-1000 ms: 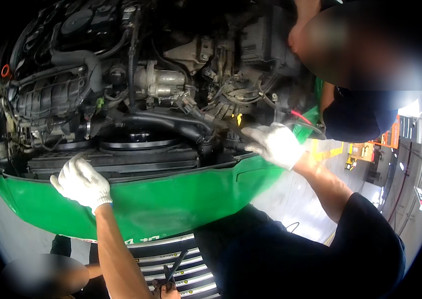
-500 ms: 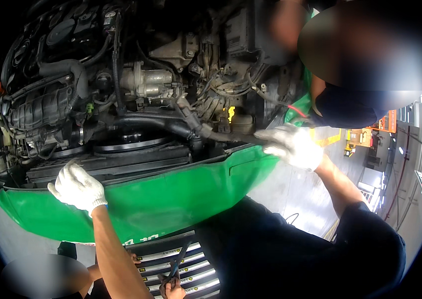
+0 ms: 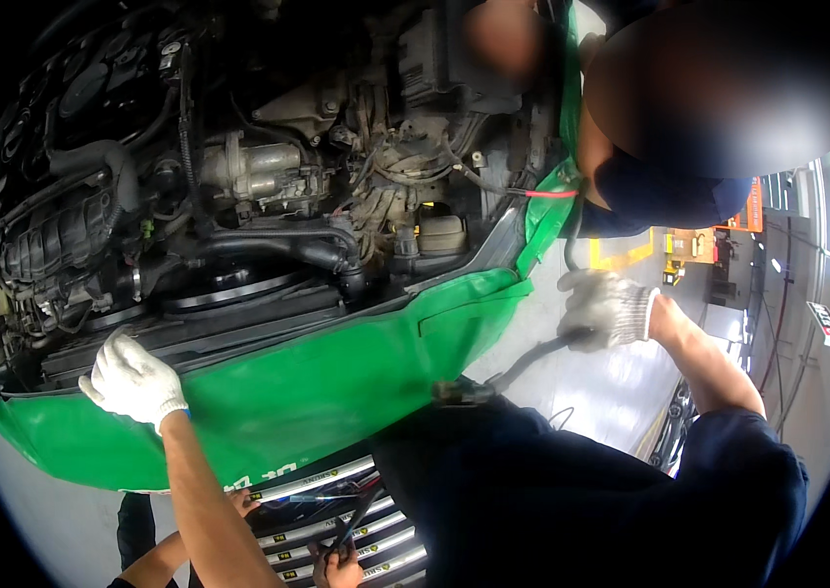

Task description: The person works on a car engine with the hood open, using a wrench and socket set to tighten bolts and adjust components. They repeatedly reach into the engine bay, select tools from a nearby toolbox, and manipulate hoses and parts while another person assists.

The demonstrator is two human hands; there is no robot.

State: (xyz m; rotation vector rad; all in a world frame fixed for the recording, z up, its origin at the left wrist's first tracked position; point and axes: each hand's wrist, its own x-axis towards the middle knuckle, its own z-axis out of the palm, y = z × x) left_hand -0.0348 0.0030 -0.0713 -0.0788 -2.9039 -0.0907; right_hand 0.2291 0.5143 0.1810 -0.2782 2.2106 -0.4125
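Observation:
My right hand [image 3: 603, 309], in a white knit glove, is closed around a thick dark cable [image 3: 535, 355]. One end, a dark angular fitting [image 3: 464, 393], hangs toward my body over the lower right of the green fender cover [image 3: 336, 392]. From the hand's other side the cable runs up toward the cover's right edge. My left hand [image 3: 135, 380], gloved likewise, rests at the cover's upper left edge beside the engine bay. Its fingers are loosely bent, with the thumb apart and nothing seen in them. Beyond it lies the open engine bay [image 3: 268, 176] with hoses, wiring and a silvery cylindrical part.
A red lead [image 3: 550, 194] crosses the bay's right edge. A person in dark clothing [image 3: 665, 201] leans in at the upper right. At the bottom, another person's hands [image 3: 341, 568] are over a drawer unit with silver-edged drawers [image 3: 390, 534]. Shop equipment [image 3: 691, 245] stands on the right.
My right hand has drawn the cable out of the engine bay, right and toward me; its fitting now hangs over the cover. The view has shifted, and my left hand stays near the edge.

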